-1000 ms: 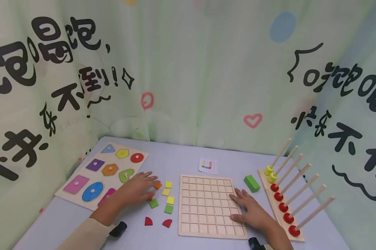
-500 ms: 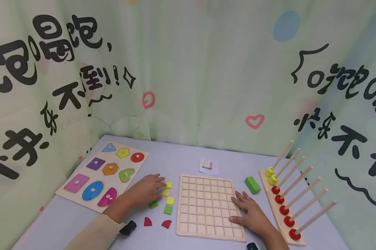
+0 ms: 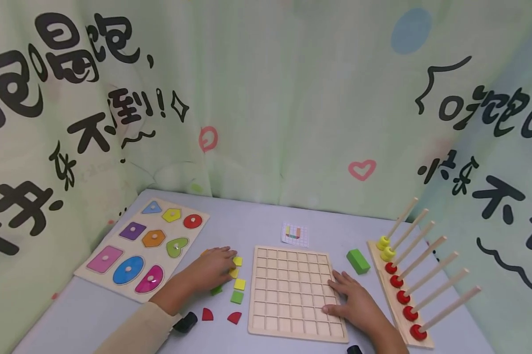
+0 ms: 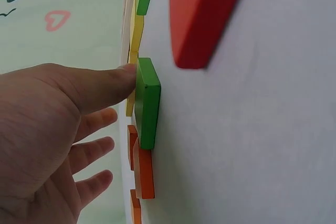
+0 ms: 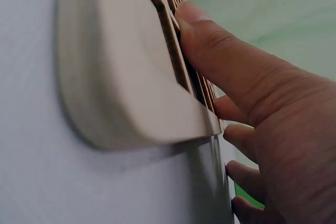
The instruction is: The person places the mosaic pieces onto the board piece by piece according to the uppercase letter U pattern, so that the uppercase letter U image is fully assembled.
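Note:
My left hand (image 3: 210, 269) hovers low over small square tiles left of the wooden grid board, fingers fairly straight and spread. In the left wrist view its thumb tip is right at a green tile (image 4: 148, 106), with orange tiles (image 4: 145, 171) beyond. Its fingertips in the head view overlap the yellow tiles (image 3: 234, 273). Another green tile (image 3: 237, 297) and two red quarter-round pieces (image 3: 207, 314) lie nearer me. My right hand (image 3: 353, 302) rests on the right edge of the grid board (image 3: 288, 290), thumb on top and fingers spread along its side.
A shape puzzle board (image 3: 111, 233) with knobbed pieces lies at the left. Behind the grid board is a small pattern card (image 3: 294, 234). A green block (image 3: 358, 261) and a peg stand (image 3: 403, 307) with red and yellow beads stand at the right.
My left hand has moved right, from the orange tiles toward the yellow ones, and the puzzle's magenta piece now shows fully. My right hand stays on the board's edge.

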A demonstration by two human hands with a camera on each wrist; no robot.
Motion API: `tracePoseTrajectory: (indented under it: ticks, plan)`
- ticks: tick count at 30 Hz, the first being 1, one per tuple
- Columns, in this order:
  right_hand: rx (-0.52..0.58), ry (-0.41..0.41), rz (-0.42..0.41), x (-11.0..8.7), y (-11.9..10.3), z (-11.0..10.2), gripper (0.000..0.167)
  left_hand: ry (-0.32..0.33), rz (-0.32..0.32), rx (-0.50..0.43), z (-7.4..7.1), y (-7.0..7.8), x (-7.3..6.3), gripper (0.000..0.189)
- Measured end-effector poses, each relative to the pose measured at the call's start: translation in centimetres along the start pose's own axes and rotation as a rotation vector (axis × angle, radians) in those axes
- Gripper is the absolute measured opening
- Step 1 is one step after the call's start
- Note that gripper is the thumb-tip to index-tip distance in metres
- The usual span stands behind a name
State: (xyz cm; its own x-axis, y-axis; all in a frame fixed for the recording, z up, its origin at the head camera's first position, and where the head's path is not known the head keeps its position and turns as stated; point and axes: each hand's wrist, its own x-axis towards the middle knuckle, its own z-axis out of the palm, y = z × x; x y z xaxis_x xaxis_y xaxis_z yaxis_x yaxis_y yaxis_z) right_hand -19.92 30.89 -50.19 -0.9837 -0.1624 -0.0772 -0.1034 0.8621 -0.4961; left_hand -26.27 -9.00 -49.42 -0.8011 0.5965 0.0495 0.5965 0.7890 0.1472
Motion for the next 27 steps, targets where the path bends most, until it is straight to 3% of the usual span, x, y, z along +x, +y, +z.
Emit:
tracePoseTrajectory:
  ticks: [8, 15, 22, 27]
  plan:
    - [-0.03, 0.022, 0.058, 0.1, -1.1, 0.0, 0.09, 0.008, -0.02, -0.025, -0.4, 0.0, 0.1, 0.03]
    - [-0.061, -0.016, 0.074, 0.2, -1.6, -0.7, 0.088, 0.005, -0.025, -0.042, -0.9, 0.2, 0.0, 0.03]
    - [0.097, 0.019, 0.082, 1.4, 0.0, -1.9, 0.078, 0.067, -0.002, -0.058, -1.2, 0.5, 0.1, 0.03]
    - [0.201, 0.02, 0.073, 1.7, 1.3, -1.5, 0.09, 0.072, -0.016, -0.079, -1.3, 0.5, 0.2, 0.032]
